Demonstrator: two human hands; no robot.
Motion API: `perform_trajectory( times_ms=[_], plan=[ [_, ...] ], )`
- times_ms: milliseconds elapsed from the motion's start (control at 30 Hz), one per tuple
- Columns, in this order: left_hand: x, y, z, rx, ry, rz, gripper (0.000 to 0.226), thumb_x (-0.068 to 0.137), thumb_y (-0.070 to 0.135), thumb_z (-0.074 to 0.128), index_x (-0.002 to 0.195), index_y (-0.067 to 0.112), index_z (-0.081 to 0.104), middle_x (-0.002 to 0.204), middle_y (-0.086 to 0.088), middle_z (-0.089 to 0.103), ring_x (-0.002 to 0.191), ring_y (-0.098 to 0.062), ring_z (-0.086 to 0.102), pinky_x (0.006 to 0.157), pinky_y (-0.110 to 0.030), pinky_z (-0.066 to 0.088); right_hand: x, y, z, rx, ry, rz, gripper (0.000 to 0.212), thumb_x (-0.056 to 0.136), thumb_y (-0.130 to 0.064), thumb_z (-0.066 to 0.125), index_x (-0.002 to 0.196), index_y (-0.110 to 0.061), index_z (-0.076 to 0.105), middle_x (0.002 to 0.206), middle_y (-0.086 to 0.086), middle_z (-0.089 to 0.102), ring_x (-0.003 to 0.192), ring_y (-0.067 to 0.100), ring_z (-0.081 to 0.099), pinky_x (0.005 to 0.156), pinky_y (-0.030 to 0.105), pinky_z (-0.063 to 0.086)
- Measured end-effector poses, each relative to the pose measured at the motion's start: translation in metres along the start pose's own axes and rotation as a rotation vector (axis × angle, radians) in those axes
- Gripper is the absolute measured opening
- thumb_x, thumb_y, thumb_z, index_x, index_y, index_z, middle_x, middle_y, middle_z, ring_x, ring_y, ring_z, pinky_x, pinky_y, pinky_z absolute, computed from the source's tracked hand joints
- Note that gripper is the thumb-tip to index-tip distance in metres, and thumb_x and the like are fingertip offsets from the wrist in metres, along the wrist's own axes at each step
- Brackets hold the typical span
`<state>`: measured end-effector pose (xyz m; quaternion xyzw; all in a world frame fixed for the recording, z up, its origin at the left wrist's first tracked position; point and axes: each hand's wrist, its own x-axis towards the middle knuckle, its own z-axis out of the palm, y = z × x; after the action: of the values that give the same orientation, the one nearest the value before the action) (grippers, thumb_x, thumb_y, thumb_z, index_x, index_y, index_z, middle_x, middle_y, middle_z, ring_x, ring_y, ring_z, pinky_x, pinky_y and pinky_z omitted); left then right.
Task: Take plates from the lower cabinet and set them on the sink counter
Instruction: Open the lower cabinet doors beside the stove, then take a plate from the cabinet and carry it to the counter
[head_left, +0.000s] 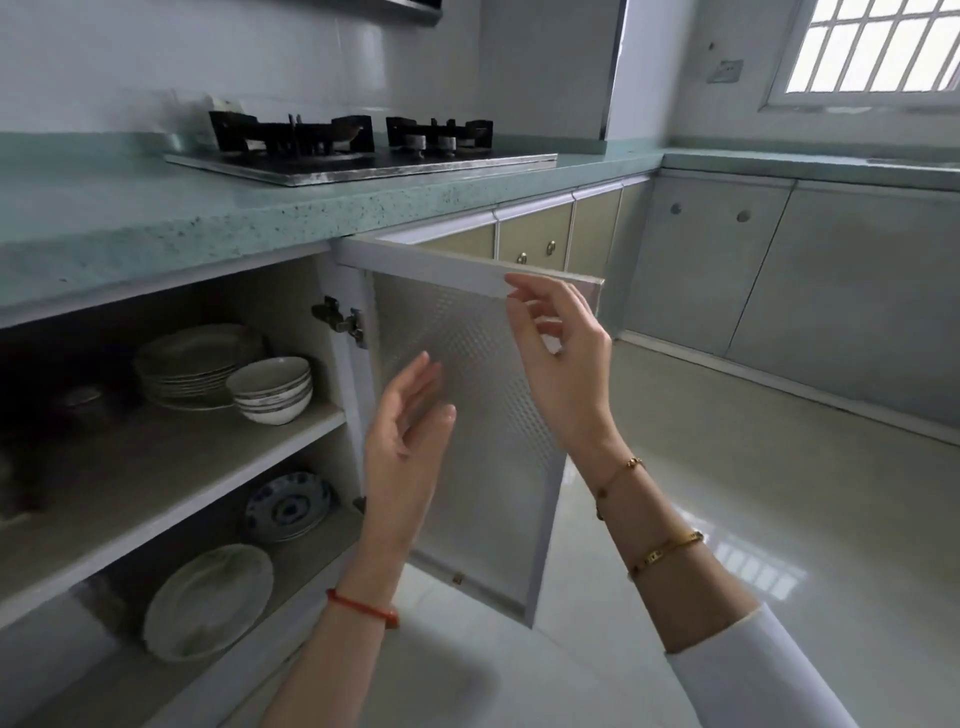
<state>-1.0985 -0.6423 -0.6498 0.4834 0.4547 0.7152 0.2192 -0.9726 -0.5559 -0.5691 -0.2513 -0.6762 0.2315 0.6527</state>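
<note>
- The right forearm, in a pushed-back white sleeve (753, 675) with two gold bracelets (665, 553), rises from 5 o'clock of the view.
- The left forearm comes up from 6 o'clock with a red cord bracelet (363, 608) at the wrist.
- The left hand (410, 441) is spread loosely with relaxed fingers. It holds nothing and hovers in front of the inner face of the white-framed cabinet door with a dimpled translucent panel (467, 389).
- The right hand (561, 353) is at the door's top outer corner. Its index finger lies along the top rail, the other fingers are loosely bent, and it grips nothing.
- The door stands swung out and the lower cabinet is open at 9 o'clock of the left hand.
- On the upper shelf is a stack of pale round plates (197, 364), with a stack of white bowls (272, 389) touching it at its 4 o'clock.
- On the lower shelf a blue-and-white patterned plate (288, 506) lies towards the back. A larger pale round plate (208, 603) sits at its 7 o'clock, near the shelf's front.
- The speckled green stone countertop (156, 218) runs over the cabinet. It carries a black two-burner gas hob (358, 156) at 11 o'clock of the view.
- A barred window (872, 47) is at 1 o'clock.
- Glossy pale floor tiles (727, 493) lie at 4 o'clock.
</note>
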Motion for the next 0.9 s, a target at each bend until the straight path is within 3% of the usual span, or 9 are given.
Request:
perform_trajectory(
  times_ms=[100, 333, 567, 733, 900],
  plan=[
    [-0.006, -0.005, -0.035, 0.038, 0.084, 0.006, 0.046, 0.095, 0.013, 0.062, 0.139, 0.022, 0.053, 0.137, 0.007, 0.061, 0.128, -0.010, 0.057, 0.106, -0.024, 0.046, -0.019, 0.005, 0.031, 0.064, -0.096, 0.038, 0.022, 0.093, -0.014, 0.062, 0.113, -0.013, 0.069, 0.101, 0.002, 0.069, 0.080, 0.005, 0.063, 0.074, 0.012, 0.047],
    [-0.015, -0.020, -0.099, 0.155, 0.341, -0.042, 0.044, 0.094, -0.005, 0.056, 0.136, 0.009, 0.054, 0.131, -0.006, 0.064, 0.124, -0.017, 0.060, 0.110, -0.047, 0.044, -0.059, 0.041, 0.100, 0.184, -0.354, 0.163, 0.027, 0.096, -0.019, 0.059, 0.123, -0.020, 0.062, 0.099, -0.011, 0.066, 0.088, -0.001, 0.061, 0.076, 0.006, 0.043],
    [-0.033, -0.028, -0.154, 0.285, 0.565, -0.120, 0.042, 0.093, -0.004, 0.058, 0.133, 0.011, 0.058, 0.127, -0.003, 0.067, 0.119, -0.013, 0.063, 0.108, -0.047, 0.046, -0.087, 0.077, 0.159, 0.327, -0.545, 0.264, 0.029, 0.097, -0.022, 0.058, 0.125, -0.018, 0.060, 0.099, -0.012, 0.064, 0.088, -0.002, 0.060, 0.078, 0.007, 0.044],
    [-0.045, -0.029, -0.185, 0.354, 0.659, -0.247, 0.035, 0.093, 0.001, 0.060, 0.116, 0.026, 0.067, 0.119, 0.001, 0.071, 0.113, -0.018, 0.065, 0.106, -0.047, 0.048, -0.106, 0.104, 0.195, 0.331, -0.730, 0.304, 0.025, 0.097, -0.025, 0.056, 0.120, -0.019, 0.062, 0.098, -0.011, 0.064, 0.089, -0.003, 0.060, 0.075, 0.005, 0.043],
    [-0.051, -0.042, -0.218, 0.372, 0.749, -0.408, 0.031, 0.092, 0.001, 0.062, 0.121, 0.011, 0.065, 0.119, -0.011, 0.070, 0.113, -0.025, 0.065, 0.106, -0.049, 0.048, -0.129, 0.117, 0.227, 0.319, -0.875, 0.333, 0.026, 0.096, -0.023, 0.057, 0.121, -0.018, 0.062, 0.098, -0.007, 0.065, 0.090, -0.009, 0.059, 0.077, 0.005, 0.045]
  ],
)
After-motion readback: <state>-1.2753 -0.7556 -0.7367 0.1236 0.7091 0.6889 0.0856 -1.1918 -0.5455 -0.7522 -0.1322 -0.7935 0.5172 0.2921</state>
